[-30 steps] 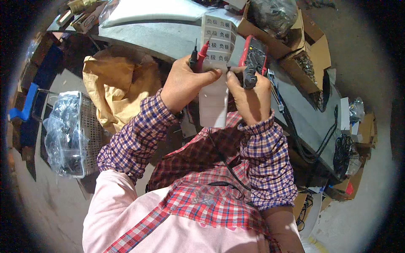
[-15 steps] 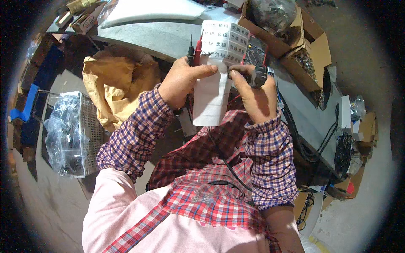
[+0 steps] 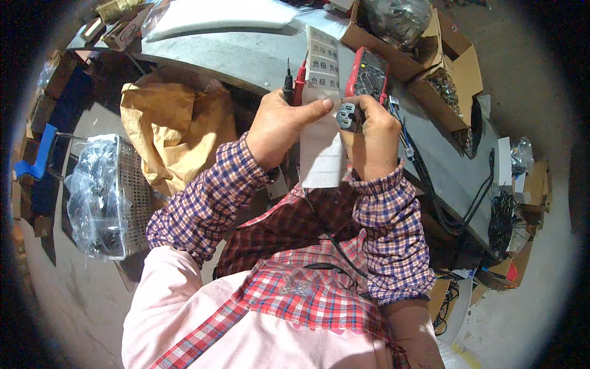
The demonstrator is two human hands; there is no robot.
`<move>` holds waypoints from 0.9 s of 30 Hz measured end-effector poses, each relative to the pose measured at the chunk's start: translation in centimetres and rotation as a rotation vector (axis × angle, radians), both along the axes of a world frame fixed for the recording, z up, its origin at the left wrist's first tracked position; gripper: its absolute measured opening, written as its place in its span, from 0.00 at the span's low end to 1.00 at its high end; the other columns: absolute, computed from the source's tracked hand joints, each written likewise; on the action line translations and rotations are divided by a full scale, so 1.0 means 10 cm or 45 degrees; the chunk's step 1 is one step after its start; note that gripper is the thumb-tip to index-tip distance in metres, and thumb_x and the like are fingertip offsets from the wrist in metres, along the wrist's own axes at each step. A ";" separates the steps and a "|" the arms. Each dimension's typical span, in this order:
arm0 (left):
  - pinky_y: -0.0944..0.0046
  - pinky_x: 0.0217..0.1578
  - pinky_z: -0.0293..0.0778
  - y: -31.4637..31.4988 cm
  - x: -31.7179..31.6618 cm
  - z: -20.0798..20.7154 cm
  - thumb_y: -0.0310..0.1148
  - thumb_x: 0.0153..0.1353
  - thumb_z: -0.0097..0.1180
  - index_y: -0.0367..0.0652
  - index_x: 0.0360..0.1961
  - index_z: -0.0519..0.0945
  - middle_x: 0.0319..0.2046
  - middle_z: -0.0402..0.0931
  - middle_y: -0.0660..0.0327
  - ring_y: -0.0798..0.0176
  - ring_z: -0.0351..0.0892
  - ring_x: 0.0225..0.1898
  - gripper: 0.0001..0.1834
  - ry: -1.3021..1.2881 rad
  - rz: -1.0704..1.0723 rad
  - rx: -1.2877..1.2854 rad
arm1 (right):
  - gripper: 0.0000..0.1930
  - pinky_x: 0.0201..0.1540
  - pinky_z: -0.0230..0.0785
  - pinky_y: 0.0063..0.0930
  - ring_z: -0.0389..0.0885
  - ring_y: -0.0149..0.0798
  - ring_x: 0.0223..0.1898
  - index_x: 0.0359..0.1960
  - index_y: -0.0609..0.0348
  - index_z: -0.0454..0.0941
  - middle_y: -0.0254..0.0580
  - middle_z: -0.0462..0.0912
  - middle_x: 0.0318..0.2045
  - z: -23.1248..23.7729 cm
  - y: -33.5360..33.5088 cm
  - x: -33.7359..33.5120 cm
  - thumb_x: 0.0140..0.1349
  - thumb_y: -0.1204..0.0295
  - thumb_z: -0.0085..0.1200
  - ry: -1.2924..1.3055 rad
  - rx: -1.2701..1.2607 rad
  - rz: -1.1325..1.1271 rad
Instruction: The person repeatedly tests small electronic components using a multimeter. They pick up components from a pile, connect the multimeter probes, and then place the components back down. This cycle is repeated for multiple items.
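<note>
A long white strip of printed labels [image 3: 321, 157] hangs in front of me, its lower part bare. My left hand [image 3: 273, 126] is closed, with its thumb lying on the strip. From the same fist stick up a black test probe [image 3: 287, 85] and a red test probe [image 3: 300, 81], tips upward. My right hand [image 3: 376, 138] is closed around a dark plug connector [image 3: 348, 117], whose slotted face shows. Its fingertips are close to the strip's right edge; whether they touch is unclear. Just beyond that hand, a red-rimmed multimeter [image 3: 369, 72] lies on the grey bench [image 3: 246, 58].
Cardboard boxes [image 3: 458, 92] with bagged and small parts stand at the far right. Black cables [image 3: 430, 190] run along the bench's right side. On my left are a brown paper sack [image 3: 160, 123] and a plastic crate [image 3: 130, 197] of bagged items. White foam sheeting [image 3: 221, 15] lies at the back.
The label strip has turned and looks narrower. My right hand has rotated, bringing the connector's slotted face into sight, and the multimeter is less covered. My left hand has shifted slightly right.
</note>
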State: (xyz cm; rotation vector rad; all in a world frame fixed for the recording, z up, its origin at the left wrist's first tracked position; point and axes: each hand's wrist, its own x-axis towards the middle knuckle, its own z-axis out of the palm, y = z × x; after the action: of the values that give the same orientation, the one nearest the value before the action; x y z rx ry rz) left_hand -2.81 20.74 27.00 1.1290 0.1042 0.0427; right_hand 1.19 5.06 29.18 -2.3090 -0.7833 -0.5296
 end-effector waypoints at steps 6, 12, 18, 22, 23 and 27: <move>0.65 0.33 0.77 0.02 0.01 -0.03 0.32 0.55 0.63 0.34 0.40 0.78 0.32 0.81 0.58 0.65 0.81 0.30 0.14 0.092 -0.049 -0.101 | 0.09 0.34 0.73 0.29 0.83 0.38 0.29 0.32 0.64 0.80 0.48 0.83 0.25 0.02 -0.04 0.02 0.51 0.71 0.59 0.353 0.163 -0.013; 0.65 0.34 0.78 0.08 0.05 -0.12 0.34 0.57 0.61 0.34 0.43 0.77 0.35 0.81 0.57 0.64 0.81 0.31 0.16 0.114 -0.112 -0.186 | 0.11 0.36 0.72 0.29 0.83 0.36 0.30 0.35 0.64 0.81 0.45 0.84 0.28 0.00 -0.13 0.07 0.58 0.68 0.57 0.515 0.314 0.231; 0.68 0.33 0.73 -0.03 -0.01 -0.09 0.35 0.54 0.65 0.35 0.37 0.81 0.30 0.80 0.62 0.70 0.77 0.29 0.15 -0.049 0.073 0.117 | 0.09 0.29 0.72 0.24 0.81 0.30 0.24 0.34 0.64 0.80 0.45 0.81 0.21 0.00 -0.09 0.01 0.55 0.71 0.62 0.203 0.043 0.130; 0.68 0.33 0.72 -0.03 -0.03 -0.03 0.35 0.54 0.65 0.35 0.37 0.81 0.31 0.80 0.63 0.71 0.76 0.30 0.14 -0.057 0.087 0.234 | 0.07 0.29 0.72 0.26 0.82 0.34 0.24 0.32 0.63 0.80 0.47 0.80 0.21 -0.02 -0.11 0.01 0.53 0.74 0.61 0.059 -0.036 0.095; 0.69 0.32 0.72 -0.03 -0.03 -0.03 0.35 0.55 0.65 0.35 0.37 0.81 0.31 0.80 0.63 0.71 0.76 0.30 0.14 -0.049 0.077 0.220 | 0.07 0.29 0.72 0.26 0.82 0.33 0.24 0.32 0.63 0.80 0.47 0.80 0.21 -0.02 -0.11 0.01 0.53 0.74 0.60 0.079 -0.023 0.103; 0.70 0.30 0.73 -0.02 -0.02 -0.08 0.36 0.55 0.64 0.35 0.37 0.81 0.31 0.80 0.63 0.71 0.77 0.29 0.15 -0.036 0.046 0.169 | 0.06 0.29 0.72 0.27 0.82 0.33 0.25 0.32 0.63 0.80 0.47 0.81 0.21 -0.02 -0.10 0.01 0.54 0.73 0.59 0.187 0.033 0.092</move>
State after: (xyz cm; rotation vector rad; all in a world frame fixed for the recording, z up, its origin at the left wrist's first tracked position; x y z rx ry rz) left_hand -2.97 20.52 26.23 1.2586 0.0973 0.0988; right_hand 1.30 4.09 28.97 -2.2575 -0.7803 -0.3320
